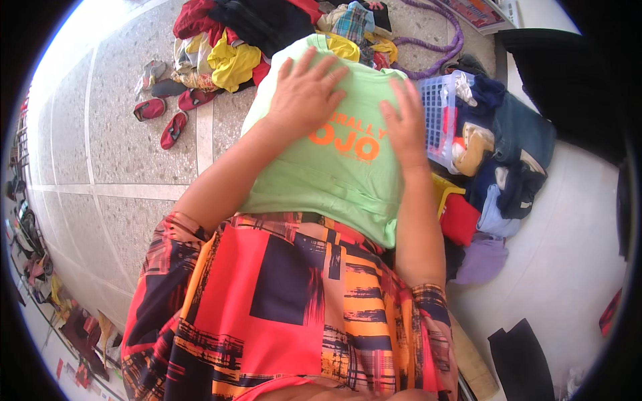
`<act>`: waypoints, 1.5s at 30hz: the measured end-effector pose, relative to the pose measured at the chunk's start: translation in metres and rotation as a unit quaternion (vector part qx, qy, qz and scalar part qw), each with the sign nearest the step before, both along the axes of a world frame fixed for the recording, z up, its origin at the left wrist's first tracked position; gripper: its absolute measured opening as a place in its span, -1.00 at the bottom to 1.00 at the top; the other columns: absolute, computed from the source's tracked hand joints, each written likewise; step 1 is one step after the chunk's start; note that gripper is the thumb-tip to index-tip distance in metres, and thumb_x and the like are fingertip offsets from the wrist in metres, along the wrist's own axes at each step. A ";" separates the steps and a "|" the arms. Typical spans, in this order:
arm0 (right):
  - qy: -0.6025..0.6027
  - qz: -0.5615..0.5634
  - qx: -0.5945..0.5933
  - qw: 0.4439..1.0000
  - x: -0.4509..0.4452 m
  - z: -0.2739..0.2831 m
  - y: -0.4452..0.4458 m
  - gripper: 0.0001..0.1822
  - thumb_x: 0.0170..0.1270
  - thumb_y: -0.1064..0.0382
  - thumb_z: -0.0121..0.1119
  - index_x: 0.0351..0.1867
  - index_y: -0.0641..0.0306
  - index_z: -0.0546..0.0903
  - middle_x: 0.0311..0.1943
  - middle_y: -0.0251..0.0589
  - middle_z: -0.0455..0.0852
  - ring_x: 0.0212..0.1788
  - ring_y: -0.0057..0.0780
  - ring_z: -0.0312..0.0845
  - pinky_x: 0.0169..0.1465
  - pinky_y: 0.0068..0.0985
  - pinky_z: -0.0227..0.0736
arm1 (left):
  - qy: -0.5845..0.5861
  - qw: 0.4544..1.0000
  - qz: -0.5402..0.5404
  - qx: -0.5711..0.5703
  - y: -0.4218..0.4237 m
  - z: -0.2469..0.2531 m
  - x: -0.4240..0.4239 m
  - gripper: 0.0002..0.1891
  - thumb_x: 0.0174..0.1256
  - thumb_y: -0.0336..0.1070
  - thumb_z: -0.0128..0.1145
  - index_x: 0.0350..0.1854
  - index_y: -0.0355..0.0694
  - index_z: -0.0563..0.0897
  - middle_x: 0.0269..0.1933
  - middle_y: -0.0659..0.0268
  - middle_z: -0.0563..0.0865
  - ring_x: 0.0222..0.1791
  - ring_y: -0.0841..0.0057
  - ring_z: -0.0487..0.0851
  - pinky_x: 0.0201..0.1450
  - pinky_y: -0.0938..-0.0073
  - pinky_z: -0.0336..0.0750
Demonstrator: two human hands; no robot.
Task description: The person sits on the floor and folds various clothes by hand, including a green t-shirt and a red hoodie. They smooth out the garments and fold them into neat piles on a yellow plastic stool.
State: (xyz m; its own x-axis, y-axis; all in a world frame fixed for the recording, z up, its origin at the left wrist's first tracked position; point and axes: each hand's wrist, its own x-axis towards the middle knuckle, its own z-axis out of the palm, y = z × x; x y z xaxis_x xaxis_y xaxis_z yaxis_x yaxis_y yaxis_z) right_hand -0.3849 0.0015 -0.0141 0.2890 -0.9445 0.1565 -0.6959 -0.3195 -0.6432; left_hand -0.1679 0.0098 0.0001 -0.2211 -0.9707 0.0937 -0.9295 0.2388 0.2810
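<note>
A light green T-shirt [346, 175] with orange printed lettering lies spread over my lap, front side up. My left hand [308, 95] rests flat on its upper part near the neckline, fingers apart. Along the shirt's right edge lies my right hand [407, 120], palm down, with the thumb held away from the fingers. Neither hand grasps the cloth. The shirt's lower hem sits a little crooked over my patterned red, orange and dark garment [286, 311].
Ahead is a heap of clothes with a yellow garment [235, 62]. Red shoes [174, 130] stand on the speckled tile floor [143, 145]. At right, a translucent plastic basket [436, 118] holds clothes, beside folded jeans [524, 125] and a purple cloth [484, 258]. A purple rope-like loop [456, 35] lies beyond.
</note>
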 end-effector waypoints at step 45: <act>-0.727 -0.217 0.277 0.589 -0.128 -0.098 0.039 -0.62 0.39 0.10 -0.09 0.06 0.33 0.48 -0.01 -0.11 0.62 0.04 -0.24 0.54 0.17 -0.22 0.36 | 0.785 0.530 0.320 -0.001 0.013 -0.063 0.133 -0.71 0.27 -0.44 0.09 0.04 -0.28 0.57 -0.11 0.29 0.68 -0.17 0.50 0.65 -0.11 0.50 0.54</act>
State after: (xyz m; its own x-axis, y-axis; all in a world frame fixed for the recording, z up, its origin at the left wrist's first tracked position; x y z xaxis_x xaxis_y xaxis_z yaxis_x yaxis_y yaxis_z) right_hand -0.5127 0.0405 -0.1118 -0.0584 -0.9026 -0.4266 0.7816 0.2245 -0.5820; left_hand -0.0344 0.0225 -0.0626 0.5060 -0.7996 -0.3233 0.5590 0.0185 0.8290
